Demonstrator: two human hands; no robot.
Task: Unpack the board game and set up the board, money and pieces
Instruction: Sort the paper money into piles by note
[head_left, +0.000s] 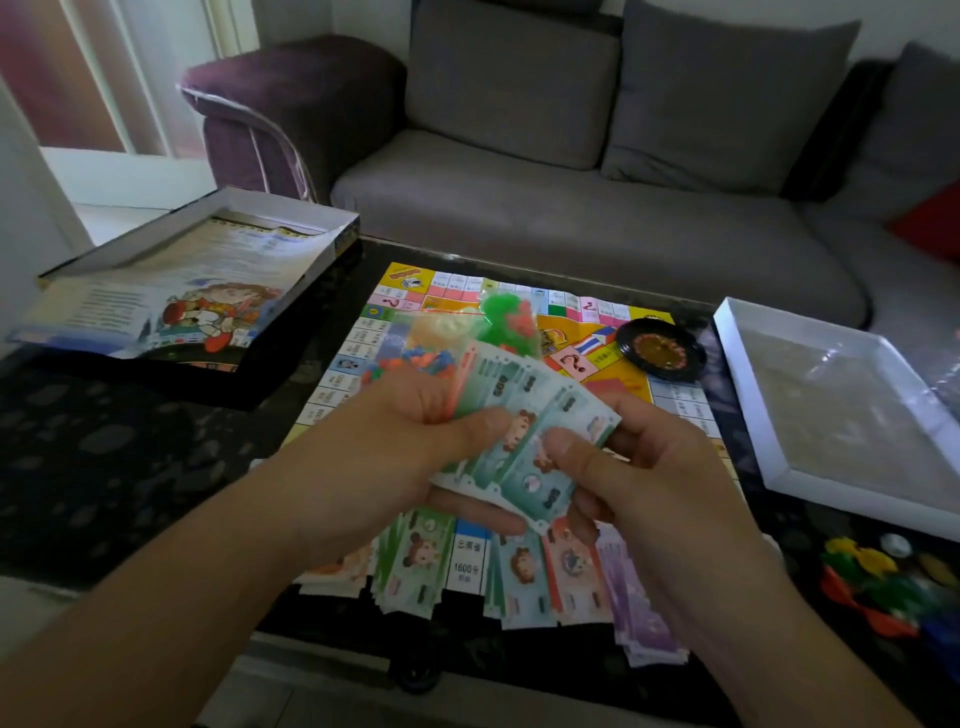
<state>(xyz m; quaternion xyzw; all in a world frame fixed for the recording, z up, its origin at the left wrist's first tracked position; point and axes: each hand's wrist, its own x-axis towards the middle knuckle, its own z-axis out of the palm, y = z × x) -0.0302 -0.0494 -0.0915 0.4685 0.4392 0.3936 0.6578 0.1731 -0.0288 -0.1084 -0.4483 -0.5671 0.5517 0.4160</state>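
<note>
We grip a fan of play money (524, 441) in both hands, left hand (415, 441) and right hand (649, 467), above the board (597, 332). Box lid (208, 270) at 10 o'clock holds the rules sheet (171, 291) (white tray (779, 467) at 3 o'clock).

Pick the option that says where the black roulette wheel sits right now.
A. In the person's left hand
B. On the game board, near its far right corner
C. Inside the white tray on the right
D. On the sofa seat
B: the black roulette wheel lies on the game board near its far right corner, apart from the white tray.
</note>
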